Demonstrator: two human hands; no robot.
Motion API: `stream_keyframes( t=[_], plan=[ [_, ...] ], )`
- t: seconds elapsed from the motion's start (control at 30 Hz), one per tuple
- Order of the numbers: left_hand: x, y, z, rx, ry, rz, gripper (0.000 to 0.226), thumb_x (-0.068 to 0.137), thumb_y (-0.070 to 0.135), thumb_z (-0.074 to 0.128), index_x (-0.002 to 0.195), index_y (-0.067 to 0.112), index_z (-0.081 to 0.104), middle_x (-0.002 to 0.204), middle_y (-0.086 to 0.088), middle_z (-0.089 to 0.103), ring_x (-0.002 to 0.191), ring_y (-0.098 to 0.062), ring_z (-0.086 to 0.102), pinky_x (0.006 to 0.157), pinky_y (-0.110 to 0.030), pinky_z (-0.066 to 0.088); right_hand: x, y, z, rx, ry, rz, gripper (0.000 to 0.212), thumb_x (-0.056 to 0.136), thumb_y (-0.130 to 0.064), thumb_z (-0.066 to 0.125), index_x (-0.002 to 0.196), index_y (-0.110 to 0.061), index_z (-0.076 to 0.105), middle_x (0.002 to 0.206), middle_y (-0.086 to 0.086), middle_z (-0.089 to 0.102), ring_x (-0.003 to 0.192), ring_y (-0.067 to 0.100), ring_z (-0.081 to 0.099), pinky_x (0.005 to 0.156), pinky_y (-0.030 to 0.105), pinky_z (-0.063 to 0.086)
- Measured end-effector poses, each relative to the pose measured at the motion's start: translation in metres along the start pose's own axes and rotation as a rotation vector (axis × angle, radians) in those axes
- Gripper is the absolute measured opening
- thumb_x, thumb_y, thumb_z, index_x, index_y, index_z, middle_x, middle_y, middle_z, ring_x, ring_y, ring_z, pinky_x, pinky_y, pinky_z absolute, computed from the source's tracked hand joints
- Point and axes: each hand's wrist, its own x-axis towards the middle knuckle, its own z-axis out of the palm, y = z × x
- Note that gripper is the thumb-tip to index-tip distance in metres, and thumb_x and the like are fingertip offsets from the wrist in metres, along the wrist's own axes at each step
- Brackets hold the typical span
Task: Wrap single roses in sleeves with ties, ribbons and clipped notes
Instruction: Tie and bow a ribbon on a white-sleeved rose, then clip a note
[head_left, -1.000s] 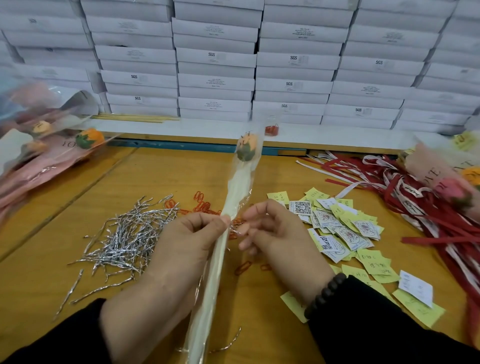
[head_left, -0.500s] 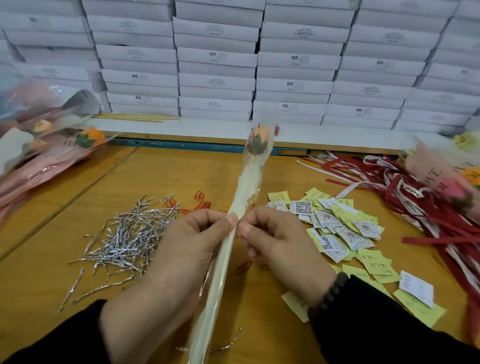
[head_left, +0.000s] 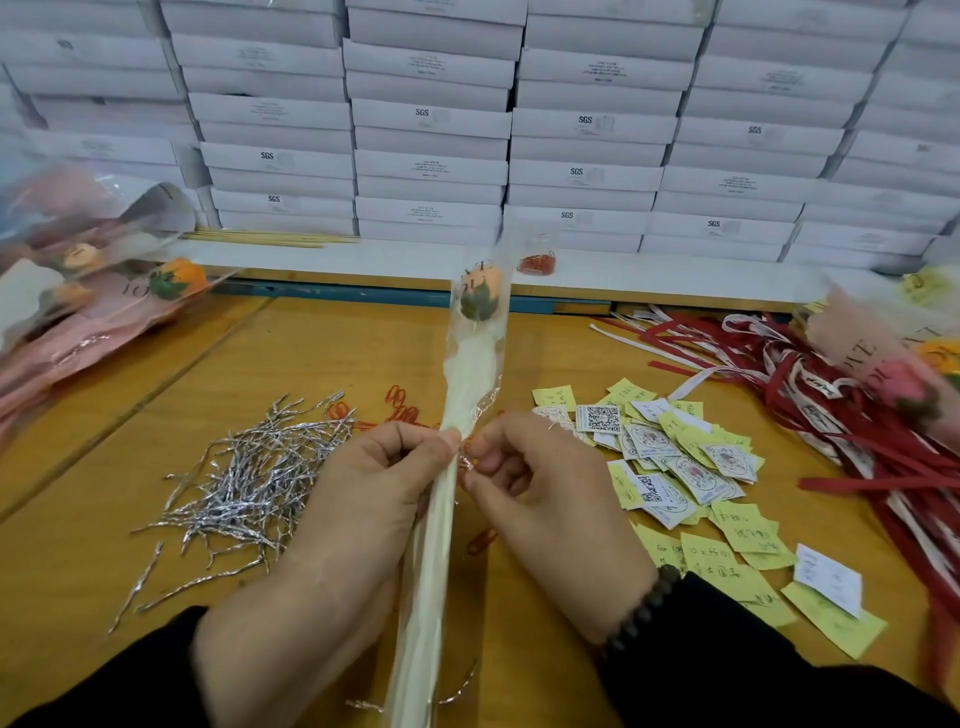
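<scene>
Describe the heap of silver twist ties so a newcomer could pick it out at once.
On the yellow wooden table, look left of the left hand that grips the sleeved rose. The silver twist ties lie there in a loose tangle. They alone are metallic; the orange paper clips beside them are small loops.

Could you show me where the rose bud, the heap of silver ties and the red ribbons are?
rose bud (head_left: 482, 285), head view, on the orange petals inside the clear sleeve.
silver ties (head_left: 254, 478), head view, middle of the heap.
red ribbons (head_left: 810, 395), head view, on the tangled strands.
</scene>
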Motion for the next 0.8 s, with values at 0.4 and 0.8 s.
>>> stream_keyframes(
  t=[0.4, 0.8],
  plan=[
    [0.002, -0.003, -0.003, -0.007, -0.089, 0.012, 0.009, 0.063, 0.021, 0.068, 0.063, 0.013, 0.066, 0.055, -0.014, 0.059, 0.043, -0.022, 0.055, 0.038, -0.025, 0.045, 0.004, -0.011, -0.008, 0.456, -0.159, 0.332, 0.027, 0.090, -0.005, 0.055, 0.065, -0.015, 0.057, 0.052, -0.006, 0.054, 0.042, 0.003, 0.049, 0.043, 0.012, 0.039],
    [-0.002, -0.007, -0.003, 0.126, -0.029, 0.048, 0.011, 0.070, 0.020, 0.067, 0.067, 0.011, 0.060, 0.076, -0.023, 0.057, 0.069, -0.031, 0.050, 0.052, -0.033, 0.038, 0.006, -0.003, -0.009, 0.388, -0.187, 0.352, 0.017, 0.084, -0.010, 0.065, 0.067, -0.008, 0.063, 0.048, -0.003, 0.054, 0.036, 0.002, 0.045, 0.042, 0.013, 0.039]
  ],
)
